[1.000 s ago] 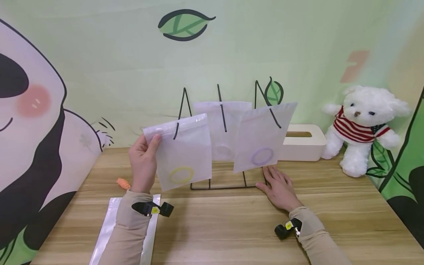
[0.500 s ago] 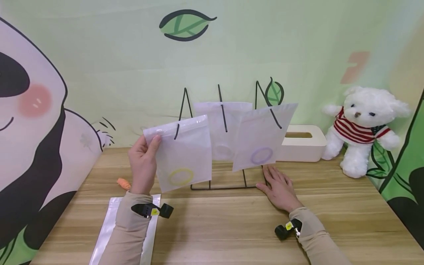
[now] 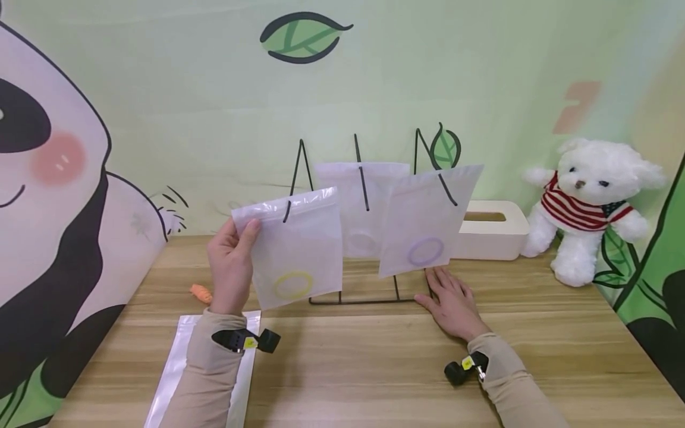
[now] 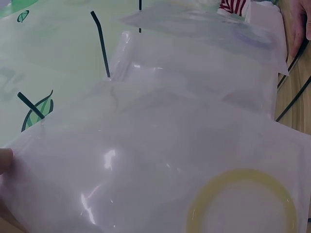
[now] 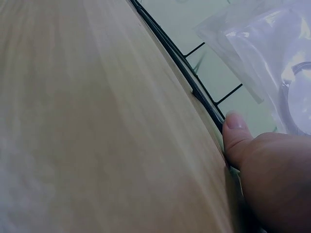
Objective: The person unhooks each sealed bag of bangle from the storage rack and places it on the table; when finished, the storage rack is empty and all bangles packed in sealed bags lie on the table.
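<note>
A: Please, what does the left hand (image 3: 231, 267) do?
B: It pinches the upper left corner of the bag with the yellow ring (image 3: 310, 244), with the thumb in front and the other fingers behind.
A: And where is this bag?
B: It hangs on the left hook of the black wire rack (image 3: 364, 302), a little tilted. The hook's end comes out at the front, near the top edge. The yellow ring (image 4: 245, 174) is low in the bag.
A: Does the right hand (image 3: 452, 303) grip something too?
B: No, its fingers are stretched out. They rest at the right front corner of the rack's base, down at the tabletop (image 3: 342, 368).
A: Which bags are on the other hooks?
B: On the right hook is the bag with the purple ring (image 3: 423, 220), also tilted. Farther back, on the middle hook, is a third bag (image 3: 350, 208); the ring shape inside it is faint.
A: What else is there?
B: A flat silvery pouch (image 3: 179, 345) lies under the left forearm, and near it a small orange object (image 3: 201, 293). Behind, to the right, stand a white tissue box (image 3: 489, 241) and a teddy bear (image 3: 575, 244) in a striped shirt.
</note>
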